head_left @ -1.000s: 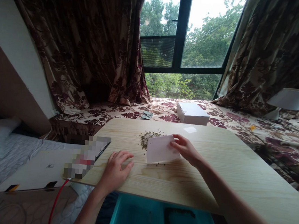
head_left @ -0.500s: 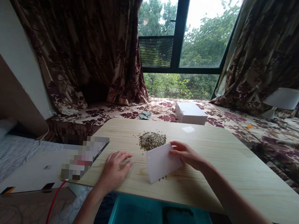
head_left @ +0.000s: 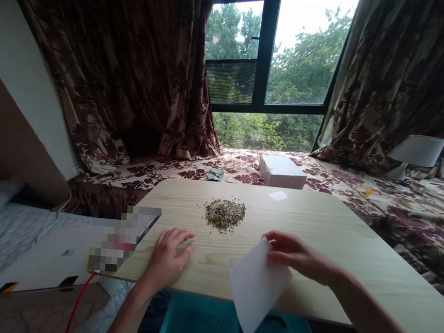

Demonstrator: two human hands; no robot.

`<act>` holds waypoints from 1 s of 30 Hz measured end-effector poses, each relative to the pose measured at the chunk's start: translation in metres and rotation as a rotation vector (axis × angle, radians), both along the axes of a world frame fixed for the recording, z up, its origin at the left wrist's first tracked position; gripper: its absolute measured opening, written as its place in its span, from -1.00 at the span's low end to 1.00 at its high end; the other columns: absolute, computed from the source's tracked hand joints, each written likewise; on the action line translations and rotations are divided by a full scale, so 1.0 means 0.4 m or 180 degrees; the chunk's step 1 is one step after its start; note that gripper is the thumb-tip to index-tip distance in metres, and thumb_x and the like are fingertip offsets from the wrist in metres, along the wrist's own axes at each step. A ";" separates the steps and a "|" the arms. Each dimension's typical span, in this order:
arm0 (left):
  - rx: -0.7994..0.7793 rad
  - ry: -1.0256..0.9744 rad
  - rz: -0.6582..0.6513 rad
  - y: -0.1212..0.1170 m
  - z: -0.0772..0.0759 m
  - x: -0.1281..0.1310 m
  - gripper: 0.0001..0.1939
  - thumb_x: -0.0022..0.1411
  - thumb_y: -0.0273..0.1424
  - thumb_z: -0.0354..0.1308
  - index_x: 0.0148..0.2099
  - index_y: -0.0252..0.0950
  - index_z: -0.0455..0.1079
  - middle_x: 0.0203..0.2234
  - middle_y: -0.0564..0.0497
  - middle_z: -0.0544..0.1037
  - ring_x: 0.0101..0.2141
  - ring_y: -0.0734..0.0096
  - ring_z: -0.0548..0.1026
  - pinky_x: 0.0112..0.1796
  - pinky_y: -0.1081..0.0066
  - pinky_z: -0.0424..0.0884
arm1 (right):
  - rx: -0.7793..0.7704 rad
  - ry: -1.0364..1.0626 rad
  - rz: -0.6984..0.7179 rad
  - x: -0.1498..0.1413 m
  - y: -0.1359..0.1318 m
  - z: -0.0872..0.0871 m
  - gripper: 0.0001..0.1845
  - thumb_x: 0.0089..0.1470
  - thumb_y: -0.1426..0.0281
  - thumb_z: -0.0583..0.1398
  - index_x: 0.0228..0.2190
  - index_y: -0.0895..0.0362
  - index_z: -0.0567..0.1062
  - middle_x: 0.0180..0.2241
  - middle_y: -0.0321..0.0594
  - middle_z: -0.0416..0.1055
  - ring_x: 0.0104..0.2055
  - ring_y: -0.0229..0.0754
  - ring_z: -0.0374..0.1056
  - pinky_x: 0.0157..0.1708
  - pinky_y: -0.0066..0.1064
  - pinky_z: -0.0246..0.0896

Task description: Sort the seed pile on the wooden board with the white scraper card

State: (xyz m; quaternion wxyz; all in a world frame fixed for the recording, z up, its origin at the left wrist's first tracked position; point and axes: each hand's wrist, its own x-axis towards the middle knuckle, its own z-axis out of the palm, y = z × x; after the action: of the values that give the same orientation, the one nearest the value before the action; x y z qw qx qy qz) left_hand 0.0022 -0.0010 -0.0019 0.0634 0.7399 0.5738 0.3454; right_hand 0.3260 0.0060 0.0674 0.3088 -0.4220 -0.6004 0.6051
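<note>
A thin white rectangular sheet or scraper [head_left: 258, 283] is gripped along its upper edge by my right hand [head_left: 290, 253]. It tilts over the table's front edge, its lower corner above a teal bin [head_left: 200, 322] with two compartments. My left hand [head_left: 171, 255] rests on the table with its fingers stretched out, holding nothing. A loose pile of small green and whitish grains, like beans mixed with rice [head_left: 224, 214], lies on the table beyond both hands. Dark bits [head_left: 276, 320] show in the bin's right compartment; the sheet hides part of it.
The pale wooden table [head_left: 317, 232] has rounded far corners and bears a small white square [head_left: 278, 196]. Behind it are a white box [head_left: 283, 171] and a crumpled grey-green item [head_left: 215, 174]. A red cable [head_left: 78, 301] hangs at the left; a lamp [head_left: 417, 151] stands far right.
My right hand has drawn the white sheet from beside the pile toward me, past the front edge and over the bin. Grains that lay by its lower edge are gone from the tabletop. My left hand stays put.
</note>
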 end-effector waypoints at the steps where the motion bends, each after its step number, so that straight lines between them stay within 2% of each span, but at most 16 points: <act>1: -0.0008 -0.0006 0.0012 0.000 0.000 0.000 -0.77 0.16 -0.31 0.05 -0.14 -0.17 0.43 -0.17 -0.01 0.52 -0.06 0.21 0.40 0.05 0.09 0.23 | 0.0107 0.0080 -0.0295 0.006 0.016 -0.002 -0.62 -0.19 0.22 0.33 -0.30 0.13 0.49 -0.38 -0.21 0.50 -0.38 -0.19 0.38 -0.45 -0.44 0.25; 6: -0.0017 -0.0013 -0.0007 0.000 0.001 0.001 -0.76 0.17 -0.30 0.05 -0.15 -0.17 0.45 -0.18 -0.04 0.52 -0.07 0.20 0.41 0.03 0.09 0.26 | 0.0506 0.0774 -0.2250 0.019 0.116 -0.039 -0.56 -0.20 0.31 0.31 -0.20 0.13 0.43 -0.39 -0.20 0.51 -0.43 -0.21 0.41 -0.49 -0.45 0.31; 9: -0.0034 -0.0016 0.0038 0.000 0.002 0.003 -0.76 0.16 -0.30 0.05 -0.16 -0.18 0.46 -0.18 -0.03 0.52 -0.08 0.21 0.41 0.02 0.11 0.28 | 0.0470 0.0851 -0.2873 0.020 0.144 -0.074 -0.55 -0.20 0.36 0.28 -0.18 0.13 0.41 -0.43 -0.23 0.50 -0.48 -0.23 0.40 -0.56 -0.49 0.30; 15: -0.0031 -0.0028 0.0084 0.002 0.000 0.004 -0.76 0.15 -0.30 0.05 -0.16 -0.17 0.47 -0.18 -0.02 0.53 -0.08 0.23 0.42 0.03 0.14 0.28 | 0.0572 0.0600 -0.2910 0.021 0.139 -0.117 -0.54 -0.16 0.35 0.24 -0.13 0.13 0.40 -0.38 -0.19 0.54 -0.46 -0.21 0.44 -0.61 -0.52 0.31; 30: -0.0027 -0.0067 0.0048 0.012 -0.006 0.004 -0.77 0.15 -0.32 0.05 -0.18 -0.19 0.46 -0.19 -0.03 0.53 -0.08 0.23 0.42 0.02 0.12 0.28 | 0.0939 0.0342 -0.2863 0.023 0.146 -0.137 -0.42 -0.15 0.24 0.20 -0.06 0.21 0.33 -0.40 -0.10 0.56 -0.47 -0.16 0.45 -0.61 -0.47 0.29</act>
State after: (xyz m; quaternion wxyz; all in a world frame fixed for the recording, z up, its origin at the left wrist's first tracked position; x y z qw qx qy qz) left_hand 0.0037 0.0039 -0.0042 0.0699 0.7316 0.5802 0.3511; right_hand 0.3353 0.0645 0.0127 0.6273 -0.5598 -0.4208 0.3406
